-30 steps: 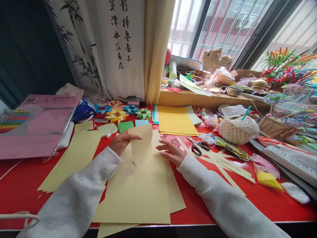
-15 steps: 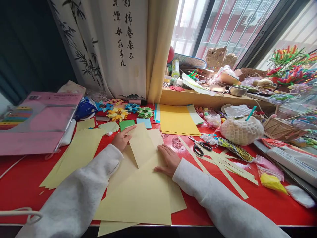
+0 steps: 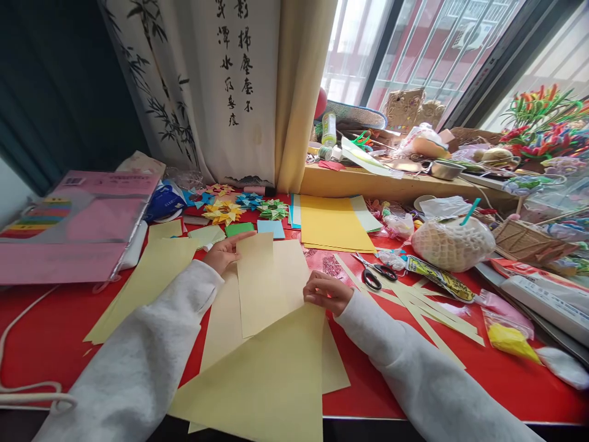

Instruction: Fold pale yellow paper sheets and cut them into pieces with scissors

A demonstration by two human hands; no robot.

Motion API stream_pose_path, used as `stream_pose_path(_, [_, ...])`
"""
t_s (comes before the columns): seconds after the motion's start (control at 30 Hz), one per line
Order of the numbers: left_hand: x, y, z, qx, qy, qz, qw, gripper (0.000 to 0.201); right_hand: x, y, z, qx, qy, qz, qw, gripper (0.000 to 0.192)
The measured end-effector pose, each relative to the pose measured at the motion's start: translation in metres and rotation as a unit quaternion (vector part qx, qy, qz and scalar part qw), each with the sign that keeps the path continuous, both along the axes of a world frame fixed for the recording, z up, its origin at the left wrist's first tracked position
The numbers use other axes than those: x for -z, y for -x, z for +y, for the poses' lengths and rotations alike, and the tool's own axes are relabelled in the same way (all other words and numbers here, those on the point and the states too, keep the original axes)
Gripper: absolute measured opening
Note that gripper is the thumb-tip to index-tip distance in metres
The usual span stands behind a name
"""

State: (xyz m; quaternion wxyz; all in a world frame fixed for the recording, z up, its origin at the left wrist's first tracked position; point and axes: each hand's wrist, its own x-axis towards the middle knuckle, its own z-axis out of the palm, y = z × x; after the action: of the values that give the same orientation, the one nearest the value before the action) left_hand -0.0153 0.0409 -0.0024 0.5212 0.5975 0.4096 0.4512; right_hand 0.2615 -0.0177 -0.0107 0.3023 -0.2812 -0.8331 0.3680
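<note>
A large pale yellow paper sheet (image 3: 271,362) lies on the red table (image 3: 46,331) in front of me, with its far corner folded over into a flap (image 3: 264,282). My left hand (image 3: 221,252) presses the flap's far left corner with its fingers. My right hand (image 3: 326,291) pinches the folded edge at the flap's right side. More pale yellow sheets (image 3: 147,282) lie under and to the left of it.
Black-handled scissors (image 3: 373,274) and cut yellow strips (image 3: 427,313) lie right of my right hand. A stack of deeper yellow paper (image 3: 334,224), folded paper stars (image 3: 224,212), a pink paper pack (image 3: 69,227) and a netted white bundle (image 3: 453,243) surround the work area. The windowsill is cluttered.
The folded flap has been laid flatter and squared on the sheet. My right hand slid from the middle of the sheet to the fold's right edge; the sheet shifted toward me.
</note>
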Motion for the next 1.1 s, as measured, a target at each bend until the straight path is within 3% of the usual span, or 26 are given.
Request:
stream_pose_path(0.1, [0.003, -0.001, 0.003, 0.013, 0.016, -0.04, 0.999, 0.066, -0.008, -0.005, -0.003, -0.092, 0.117, 0.007, 0.989, 0.028])
stream_pose_path(0.2, [0.006, 0.001, 0.006, -0.033, 0.003, -0.039, 0.999, 0.056, -0.012, -0.011, -0.008, -0.184, 0.204, -0.021, 0.961, 0.033])
stream_pose_path(0.4, [0.009, 0.0, 0.007, -0.009, 0.009, 0.032, 0.999, 0.041, -0.023, -0.018, -0.018, -0.29, 0.263, -0.042, 0.919, 0.04])
stream_pose_path(0.53, [0.01, -0.005, 0.006, -0.017, -0.027, 0.065, 0.997, 0.037, -0.026, -0.018, -0.018, -0.301, 0.271, -0.029, 0.914, 0.039])
stream_pose_path(0.9, [0.007, -0.001, 0.008, -0.125, -0.051, 0.063, 0.989, 0.023, -0.022, -0.019, -0.016, -0.277, 0.275, -0.02, 0.92, 0.029])
stream_pose_path(1.1, [0.003, -0.002, 0.006, -0.119, -0.026, 0.026, 0.992, 0.022, -0.022, -0.02, -0.015, -0.274, 0.276, -0.042, 0.92, 0.034])
